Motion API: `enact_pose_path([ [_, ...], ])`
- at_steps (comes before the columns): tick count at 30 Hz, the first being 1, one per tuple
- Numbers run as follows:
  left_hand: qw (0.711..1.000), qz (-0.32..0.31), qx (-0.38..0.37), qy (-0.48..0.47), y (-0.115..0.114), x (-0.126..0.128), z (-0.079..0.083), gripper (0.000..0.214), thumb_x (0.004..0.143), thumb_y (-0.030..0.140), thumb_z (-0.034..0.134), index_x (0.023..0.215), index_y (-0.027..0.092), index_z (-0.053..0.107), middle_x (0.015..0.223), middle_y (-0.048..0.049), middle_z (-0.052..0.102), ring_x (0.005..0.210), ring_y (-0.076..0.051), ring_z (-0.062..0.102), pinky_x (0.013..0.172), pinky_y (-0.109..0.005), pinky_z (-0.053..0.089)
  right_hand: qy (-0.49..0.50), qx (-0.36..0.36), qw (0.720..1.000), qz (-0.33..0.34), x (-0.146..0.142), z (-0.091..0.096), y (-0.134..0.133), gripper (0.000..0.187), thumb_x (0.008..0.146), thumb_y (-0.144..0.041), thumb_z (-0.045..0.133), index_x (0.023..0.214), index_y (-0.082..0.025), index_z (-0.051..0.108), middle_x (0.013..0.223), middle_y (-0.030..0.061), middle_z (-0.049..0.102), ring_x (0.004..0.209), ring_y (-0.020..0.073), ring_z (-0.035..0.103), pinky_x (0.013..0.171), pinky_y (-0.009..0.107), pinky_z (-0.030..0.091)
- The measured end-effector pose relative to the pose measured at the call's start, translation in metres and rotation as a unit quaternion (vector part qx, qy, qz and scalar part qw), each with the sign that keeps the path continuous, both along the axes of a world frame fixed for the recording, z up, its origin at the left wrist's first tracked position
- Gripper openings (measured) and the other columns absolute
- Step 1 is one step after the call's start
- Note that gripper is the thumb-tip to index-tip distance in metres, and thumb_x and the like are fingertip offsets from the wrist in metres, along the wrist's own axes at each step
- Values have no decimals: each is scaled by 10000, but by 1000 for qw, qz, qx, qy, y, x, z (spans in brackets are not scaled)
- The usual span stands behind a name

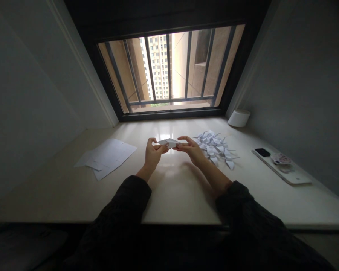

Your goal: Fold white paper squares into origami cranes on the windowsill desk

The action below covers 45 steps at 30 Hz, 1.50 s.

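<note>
A small folded piece of white paper (171, 142) is held level between my two hands, above the middle of the pale ledge. My left hand (154, 151) pinches its left end between thumb and fingers. At the other end, my right hand (192, 149) grips the paper with its thumb underneath and its index finger arched over the top. Just beyond my right hand lies a heap of folded white paper pieces (214, 145) with thin pointed ends. Flat white paper sheets (109, 154) overlap one another to the left of my left hand.
A phone (282, 167) with a round grip on its back lies at the right. In the back right corner stands a white cylindrical object (238, 118). The ledge (175, 203) ends at a barred, dark-framed window (169, 113), with walls on both sides.
</note>
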<state>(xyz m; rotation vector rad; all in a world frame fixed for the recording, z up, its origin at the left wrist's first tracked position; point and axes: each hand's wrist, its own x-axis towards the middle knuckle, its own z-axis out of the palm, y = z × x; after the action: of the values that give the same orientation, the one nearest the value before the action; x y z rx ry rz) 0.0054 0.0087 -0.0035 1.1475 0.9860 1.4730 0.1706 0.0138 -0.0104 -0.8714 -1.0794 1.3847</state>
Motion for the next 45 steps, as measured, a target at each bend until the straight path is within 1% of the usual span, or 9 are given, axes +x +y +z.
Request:
enact_pose_path([
  [8, 999, 21, -25, -11, 5, -5, -3, 563, 591, 339, 809, 927, 199, 379, 673, -26, 696, 639, -182, 690, 709, -378, 568, 2, -15, 998, 62, 2, 5, -6, 496, 592, -295, 774, 1070, -243, 650, 833, 35, 742, 866, 266, 703, 847, 401, 477],
  [15, 999, 40, -9, 4, 6, -6, -4, 557, 617, 349, 790, 959, 197, 378, 674, -29, 699, 640, -191, 696, 693, -356, 566, 23, -18, 995, 97, 6, 8, -6, 464, 666, -299, 682, 1125, -256, 631, 874, 48, 744, 893, 261, 696, 782, 375, 493],
  [20, 993, 46, 56, 91, 0, -2, -5, 538, 653, 347, 763, 1049, 209, 426, 668, -6, 698, 646, -180, 692, 676, -314, 557, -65, -7, 998, 23, 0, 4, -7, 354, 724, -481, 652, 949, -214, 716, 804, 69, 741, 811, 223, 692, 709, 328, 493],
  [25, 989, 21, 79, 121, -2, 0, -7, 584, 684, 349, 743, 1167, 213, 443, 699, -12, 708, 665, -178, 692, 680, -300, 552, -137, 28, 990, -36, -4, -2, -8, 332, 658, -499, 712, 777, -190, 742, 697, 58, 727, 687, 176, 666, 649, 289, 476],
  [32, 977, 15, 95, 191, 0, -5, -8, 701, 641, 334, 785, 1264, 245, 476, 810, -31, 729, 754, -198, 700, 722, -308, 545, -153, 64, 982, -88, -5, -6, -4, 307, 658, -491, 713, 706, -189, 733, 645, 43, 716, 643, 176, 656, 614, 278, 460],
  [35, 975, 28, 89, 200, -1, -5, -7, 697, 632, 337, 794, 1261, 264, 504, 827, -29, 734, 770, -208, 704, 729, -315, 547, -192, 131, 962, -143, -5, -7, -6, 246, 696, -455, 706, 736, -216, 747, 695, 32, 728, 676, 190, 660, 634, 295, 473],
  [39, 982, 2, 94, 163, -4, -1, -1, 634, 706, 371, 734, 1289, 271, 506, 773, -9, 734, 774, -198, 705, 760, -325, 552, -285, 274, 890, -226, -2, -4, -12, 156, 770, -374, 678, 879, -291, 753, 842, 17, 733, 782, 189, 646, 723, 321, 482],
  [42, 987, -30, 100, 121, -4, 1, 2, 525, 737, 368, 702, 1227, 229, 574, 775, -19, 734, 772, -188, 702, 784, -343, 556, -339, 346, 845, -227, 0, -1, -15, 145, 817, -302, 640, 915, -329, 744, 867, 17, 716, 811, 183, 624, 759, 333, 478],
  [45, 989, -35, 117, 89, -1, 2, 1, 327, 731, 351, 702, 1013, 187, 687, 832, -43, 735, 796, -184, 697, 807, -351, 554, -344, 367, 836, -221, 0, 1, -15, 182, 837, -273, 617, 962, -341, 731, 888, 23, 699, 828, 179, 611, 775, 335, 477],
])
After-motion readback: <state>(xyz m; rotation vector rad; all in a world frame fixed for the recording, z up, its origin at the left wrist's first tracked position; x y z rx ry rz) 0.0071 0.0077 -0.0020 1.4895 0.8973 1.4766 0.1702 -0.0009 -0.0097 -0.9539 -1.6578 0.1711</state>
